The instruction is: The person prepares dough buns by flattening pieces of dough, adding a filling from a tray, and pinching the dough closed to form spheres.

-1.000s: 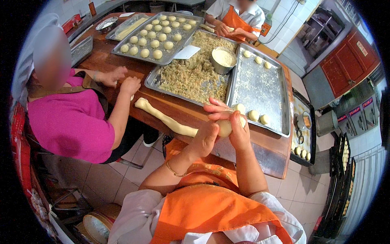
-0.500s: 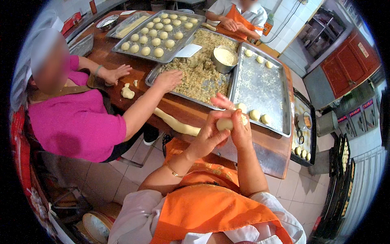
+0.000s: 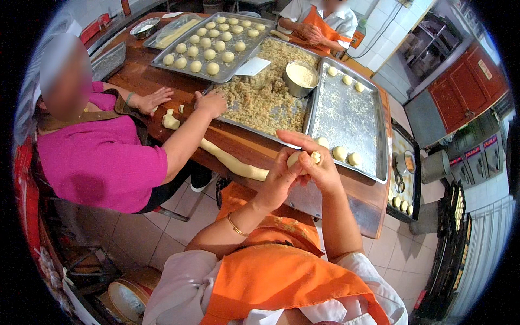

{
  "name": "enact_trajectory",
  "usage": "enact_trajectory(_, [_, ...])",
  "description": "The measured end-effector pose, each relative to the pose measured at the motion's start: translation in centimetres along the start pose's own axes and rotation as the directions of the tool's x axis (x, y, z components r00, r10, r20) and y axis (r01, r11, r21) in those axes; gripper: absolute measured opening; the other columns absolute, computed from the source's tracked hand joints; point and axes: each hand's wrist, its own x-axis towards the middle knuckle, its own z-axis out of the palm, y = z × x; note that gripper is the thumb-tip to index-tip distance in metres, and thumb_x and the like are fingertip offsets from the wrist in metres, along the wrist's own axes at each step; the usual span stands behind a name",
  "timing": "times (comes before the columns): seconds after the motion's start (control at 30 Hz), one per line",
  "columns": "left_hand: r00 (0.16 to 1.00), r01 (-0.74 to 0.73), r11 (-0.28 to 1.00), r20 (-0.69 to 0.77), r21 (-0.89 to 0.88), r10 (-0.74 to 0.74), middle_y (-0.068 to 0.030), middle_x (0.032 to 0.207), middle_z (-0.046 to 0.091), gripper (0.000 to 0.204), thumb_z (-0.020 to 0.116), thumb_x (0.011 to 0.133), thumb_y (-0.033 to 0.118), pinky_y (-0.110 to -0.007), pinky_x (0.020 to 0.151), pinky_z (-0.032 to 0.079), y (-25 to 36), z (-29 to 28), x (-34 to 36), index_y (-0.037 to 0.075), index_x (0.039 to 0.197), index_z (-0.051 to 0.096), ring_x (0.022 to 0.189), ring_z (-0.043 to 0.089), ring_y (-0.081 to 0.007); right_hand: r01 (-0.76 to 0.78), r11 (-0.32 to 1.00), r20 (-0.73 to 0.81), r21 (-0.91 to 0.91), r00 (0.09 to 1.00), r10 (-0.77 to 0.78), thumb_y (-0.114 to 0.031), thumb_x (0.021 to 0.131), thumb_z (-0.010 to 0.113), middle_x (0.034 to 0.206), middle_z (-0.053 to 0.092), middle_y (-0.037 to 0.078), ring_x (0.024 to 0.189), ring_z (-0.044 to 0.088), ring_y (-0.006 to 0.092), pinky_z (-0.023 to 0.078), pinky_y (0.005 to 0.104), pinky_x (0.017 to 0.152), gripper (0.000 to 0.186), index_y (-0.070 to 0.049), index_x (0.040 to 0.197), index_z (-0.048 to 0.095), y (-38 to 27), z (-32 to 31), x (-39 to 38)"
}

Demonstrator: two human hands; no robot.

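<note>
My left hand and my right hand close around a pale dough ball above the table's near edge. Fingers hide most of it, and a small dough nub pokes out by the right thumb. Just beyond my right hand, several dough balls sit at the near end of a flour-dusted metal tray. A long dough rope lies along the table edge, its right end near my left hand. Crumbly tan filling covers another tray, where a metal bowl of pale crumbs stands.
At left, a co-worker in a pink top has both hands on the table beside dough scraps. Another person in an orange apron is at the far side. A tray of dough balls and a white scraper lie farther back.
My hands have turned and closed further over the dough ball, so less of it shows. The co-worker's nearer hand has drawn back from the filling to the table, and the dough rope has shifted slightly.
</note>
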Motion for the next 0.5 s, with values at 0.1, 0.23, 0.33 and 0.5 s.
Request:
enact_trajectory(0.1, [0.999,0.031,0.999,0.017,-0.015,-0.031,-0.0007,0.126,0.055,0.058,0.061,0.099,0.047,-0.030,0.091,0.051,-0.3,-0.4,-0.2,0.014,0.143,0.042,0.116,0.055,-0.0131,0.001,0.999,0.057,-0.043,0.998,0.002,-0.035,0.104,0.048,0.126,0.068,0.017,0.130,0.054,0.0322,0.038,0.0446,0.112,0.044,0.000,0.111,0.074,0.5,-0.1,-0.1])
enact_trajectory(0.23, [0.998,0.007,0.999,0.062,-0.038,-0.004,-0.0010,0.127,0.055,0.061,0.057,0.100,0.052,-0.030,0.086,0.052,-0.8,-0.6,-0.4,0.015,0.145,0.041,0.112,0.056,-0.0129,0.015,1.000,0.061,0.014,0.998,-0.016,-0.039,0.107,0.043,0.124,0.069,0.018,0.132,0.052,0.0344,0.037,0.0467,0.112,0.048,-0.003,0.113,0.074,1.3,-0.4,-0.4])
enact_trajectory(0.33, [0.993,0.021,0.997,0.111,0.070,-0.029,-0.0008,0.122,0.055,0.062,0.053,0.100,0.056,-0.027,0.074,0.052,0.5,-0.3,-0.4,0.014,0.145,0.041,0.099,0.058,-0.0112,-0.033,0.991,-0.010,0.133,0.999,0.035,-0.044,0.107,0.041,0.124,0.069,0.017,0.134,0.050,0.0363,0.035,0.0490,0.113,0.053,-0.005,0.110,0.076,1.1,-0.2,-0.6])
enact_trajectory(0.5, [0.993,-0.015,0.983,0.120,0.184,-0.007,-0.0020,0.088,0.053,0.052,0.041,0.106,0.052,-0.023,0.051,0.038,-0.1,-1.5,-0.1,0.007,0.132,0.042,0.058,0.047,-0.0080,0.096,0.994,-0.074,0.050,0.993,-0.092,-0.048,0.108,0.034,0.120,0.070,0.021,0.138,0.046,0.0374,0.033,0.0510,0.115,0.062,-0.001,0.100,0.076,0.1,1.0,0.1])
